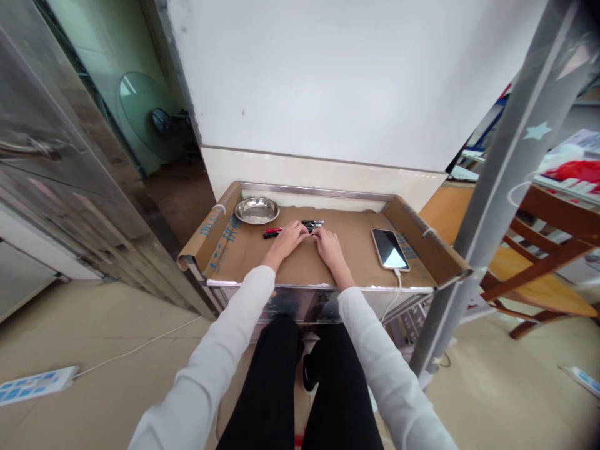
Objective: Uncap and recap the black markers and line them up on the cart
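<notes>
Both my hands rest on a cardboard-covered table [262, 265]. My left hand [288, 240] lies over a small group of pens [274, 232], red and black, its fingers curled on them. My right hand [328, 244] sits just to the right, its fingertips at the black pens [313, 223] by the far side. The fingers of both hands look bent down onto the pens; which pen each one grips is too small to tell.
A round steel bowl [256, 210] stands at the back left of the table. A phone [390, 249] lies at the right, its white cable [394, 297] hanging over the front edge. A grey post [492, 187], a wooden chair [539, 262], a metal cabinet [56, 162] and a floor power strip [32, 382] surround the table.
</notes>
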`<action>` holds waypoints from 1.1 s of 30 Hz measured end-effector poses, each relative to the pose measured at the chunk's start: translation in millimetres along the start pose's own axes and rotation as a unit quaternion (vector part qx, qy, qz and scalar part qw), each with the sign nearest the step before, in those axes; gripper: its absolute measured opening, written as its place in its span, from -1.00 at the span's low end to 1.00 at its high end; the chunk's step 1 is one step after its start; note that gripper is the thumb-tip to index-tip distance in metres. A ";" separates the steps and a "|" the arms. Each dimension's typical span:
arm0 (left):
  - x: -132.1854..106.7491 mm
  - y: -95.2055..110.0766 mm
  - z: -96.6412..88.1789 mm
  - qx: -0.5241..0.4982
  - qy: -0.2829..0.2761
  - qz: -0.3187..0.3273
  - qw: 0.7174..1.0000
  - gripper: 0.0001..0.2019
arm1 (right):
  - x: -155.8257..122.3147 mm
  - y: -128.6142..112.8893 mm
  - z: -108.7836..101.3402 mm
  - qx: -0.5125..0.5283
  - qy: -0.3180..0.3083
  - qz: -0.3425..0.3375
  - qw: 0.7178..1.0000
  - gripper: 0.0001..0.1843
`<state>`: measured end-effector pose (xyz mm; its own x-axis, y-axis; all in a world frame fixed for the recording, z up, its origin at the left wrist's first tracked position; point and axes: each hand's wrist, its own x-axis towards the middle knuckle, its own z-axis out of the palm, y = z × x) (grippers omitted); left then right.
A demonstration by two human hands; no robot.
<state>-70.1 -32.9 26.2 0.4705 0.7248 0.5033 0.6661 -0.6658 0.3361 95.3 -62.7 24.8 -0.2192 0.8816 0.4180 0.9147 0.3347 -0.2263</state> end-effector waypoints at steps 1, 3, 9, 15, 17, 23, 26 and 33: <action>0.0 0.2 -0.3 0.000 0.001 -0.005 1.000 -0.81 | -0.1 -0.2 -0.3 0.010 0.001 -0.011 1.000 -0.76; -0.1 0.4 -0.6 -0.001 -0.005 -0.008 1.000 -0.80 | -0.6 -0.5 -0.5 0.025 0.003 -0.027 0.999 -0.77; 0.6 0.5 1.9 0.023 0.008 -0.008 1.000 -0.74 | -1.9 -0.6 -1.4 0.007 0.037 0.005 0.999 -0.77; 0.7 2.7 2.0 0.039 -0.038 0.011 0.998 -0.65 | -3.4 1.3 -3.6 -0.019 0.091 0.110 0.990 -0.75; -0.2 3.4 1.0 0.037 -0.028 0.009 0.999 -0.67 | -3.5 2.8 -2.8 -0.018 0.099 0.139 0.985 -0.74; -0.6 3.5 0.1 0.040 -0.046 0.017 0.998 -0.76 | -3.9 4.7 -0.8 -0.036 0.080 0.176 0.980 -0.75; -0.1 2.6 0.6 0.045 -0.043 0.012 0.998 -0.78 | -4.7 4.2 -1.3 -0.039 0.072 0.168 0.982 -0.76; -1.0 0.7 0.1 0.035 -0.014 -0.002 0.999 -0.79 | -3.7 5.2 -1.2 -0.007 0.084 0.146 0.986 -0.73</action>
<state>-70.0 -34.0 25.8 0.4826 0.7328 0.4796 0.7065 -0.6494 0.2814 101.2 -64.6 23.2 0.1122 0.8716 0.4771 0.9351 0.0697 -0.3473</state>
